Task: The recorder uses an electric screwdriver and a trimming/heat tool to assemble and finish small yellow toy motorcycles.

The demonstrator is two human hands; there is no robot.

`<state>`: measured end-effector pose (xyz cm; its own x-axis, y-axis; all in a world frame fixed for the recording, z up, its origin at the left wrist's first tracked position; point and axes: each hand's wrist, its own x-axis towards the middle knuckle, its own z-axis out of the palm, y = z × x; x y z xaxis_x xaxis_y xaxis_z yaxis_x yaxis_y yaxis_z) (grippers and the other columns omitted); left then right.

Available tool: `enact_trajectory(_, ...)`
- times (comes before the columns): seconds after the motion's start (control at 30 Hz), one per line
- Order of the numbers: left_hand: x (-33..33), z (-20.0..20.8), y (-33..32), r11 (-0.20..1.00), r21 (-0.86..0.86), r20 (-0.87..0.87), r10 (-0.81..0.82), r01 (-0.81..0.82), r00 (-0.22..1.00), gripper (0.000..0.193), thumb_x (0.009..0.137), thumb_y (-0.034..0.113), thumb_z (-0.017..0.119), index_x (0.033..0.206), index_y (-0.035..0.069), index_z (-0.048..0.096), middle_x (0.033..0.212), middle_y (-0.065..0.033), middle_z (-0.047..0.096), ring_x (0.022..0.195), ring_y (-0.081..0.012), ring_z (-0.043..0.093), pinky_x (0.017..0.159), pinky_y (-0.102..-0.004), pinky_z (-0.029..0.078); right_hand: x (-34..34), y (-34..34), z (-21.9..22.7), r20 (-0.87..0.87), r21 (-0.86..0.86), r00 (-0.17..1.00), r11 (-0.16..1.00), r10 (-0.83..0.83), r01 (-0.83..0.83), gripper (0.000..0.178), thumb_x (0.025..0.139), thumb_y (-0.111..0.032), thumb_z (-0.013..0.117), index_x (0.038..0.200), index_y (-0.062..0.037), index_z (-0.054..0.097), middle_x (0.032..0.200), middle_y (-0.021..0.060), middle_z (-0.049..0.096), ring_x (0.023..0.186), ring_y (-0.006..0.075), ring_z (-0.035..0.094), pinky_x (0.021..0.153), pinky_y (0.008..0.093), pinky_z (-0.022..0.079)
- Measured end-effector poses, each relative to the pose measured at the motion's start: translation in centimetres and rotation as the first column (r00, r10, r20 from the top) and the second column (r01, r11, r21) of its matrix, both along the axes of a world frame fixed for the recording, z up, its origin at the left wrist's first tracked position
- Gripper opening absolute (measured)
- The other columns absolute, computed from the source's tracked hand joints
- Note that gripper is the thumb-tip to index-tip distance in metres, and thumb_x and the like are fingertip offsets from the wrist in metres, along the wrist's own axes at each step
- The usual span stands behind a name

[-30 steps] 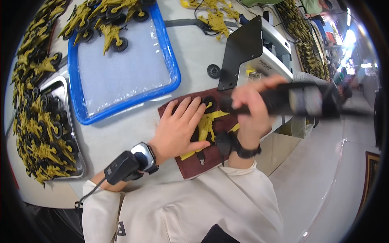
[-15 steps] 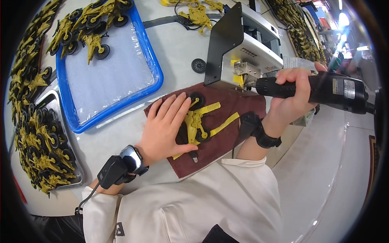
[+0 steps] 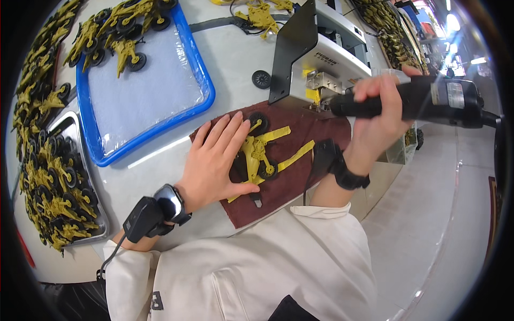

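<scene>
My left hand (image 3: 214,155) lies palm down with its fingers stretched over a yellow toy gun carriage with black wheels (image 3: 251,155), which rests on a dark red cloth (image 3: 284,193). Two yellow arms of the toy stick out to the right, past my thumb and fingers. In my right hand (image 3: 383,107) is a black electric screwdriver (image 3: 428,99), held almost level. Its tip end points left, at the metal outlet (image 3: 324,81) on the front of a grey-and-black screw feeder (image 3: 308,56). The bit itself cannot be made out.
A blue tray (image 3: 210,88) lined with clear plastic bears several yellow toys at its far end. Left of it, a metal tray (image 3: 101,214) is heaped with more. One loose black wheel (image 3: 261,79) lies beside the feeder. Further yellow parts (image 3: 259,18) lie at the back.
The screwdriver's cable end has swung up, away from me, so the tool now lies flatter, its tip still by the feeder outlet. My left hand has stayed on the toy.
</scene>
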<state>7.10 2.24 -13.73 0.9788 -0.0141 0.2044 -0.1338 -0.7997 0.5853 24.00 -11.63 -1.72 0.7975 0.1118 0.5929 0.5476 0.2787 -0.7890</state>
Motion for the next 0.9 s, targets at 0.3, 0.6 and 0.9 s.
enact_trajectory(0.3, -0.2, -0.5, 0.2, 1.000, -0.008, 0.060, 0.021, -0.021, 0.998, 0.101, 0.055, 0.052, 0.076, 0.134, 0.003, 0.035, 0.136, -0.0182, 0.038, 0.126, -0.0335, 0.035, 0.105, -0.0466, 0.024, -9.5, -3.5, -2.6, 0.111, -0.102, 0.916, 0.921, 0.386, -0.376, 0.053, 0.081, -0.003, 0.052, 0.125, -0.0007, 0.022, 0.069, 0.0115, 0.053, 0.050, 0.0207, 0.052, 0.052, 0.0372, 0.047)
enact_trajectory(0.6, -0.2, -0.9, -0.1, 1.000, -0.013, 0.050, 0.019, -0.018, 0.999, 0.101, 0.058, 0.055, 0.074, 0.136, 0.005, 0.032, 0.135, -0.0171, 0.038, 0.126, -0.0329, 0.035, 0.106, -0.0469, 0.024, -10.2, -1.8, -5.0, -0.138, -0.016, 0.966, 0.975, 0.219, -0.223, 0.047, 0.080, 0.003, 0.053, 0.119, -0.0017, 0.027, 0.069, 0.0087, 0.052, 0.052, 0.0169, 0.051, 0.052, 0.0313, 0.045)
enact_trajectory(0.9, 0.1, -0.8, -0.1, 1.000, -0.018, 0.006, 0.014, -0.014, 1.000, 0.103, 0.058, 0.056, 0.073, 0.138, 0.005, 0.032, 0.138, -0.0166, 0.036, 0.128, -0.0332, 0.033, 0.106, -0.0478, 0.022, -9.7, -1.6, -5.7, -0.152, 0.005, 0.958, 0.970, 0.242, -0.244, 0.043, 0.077, 0.006, 0.057, 0.110, -0.0045, 0.032, 0.069, 0.0097, 0.053, 0.053, 0.0174, 0.051, 0.052, 0.0315, 0.045)
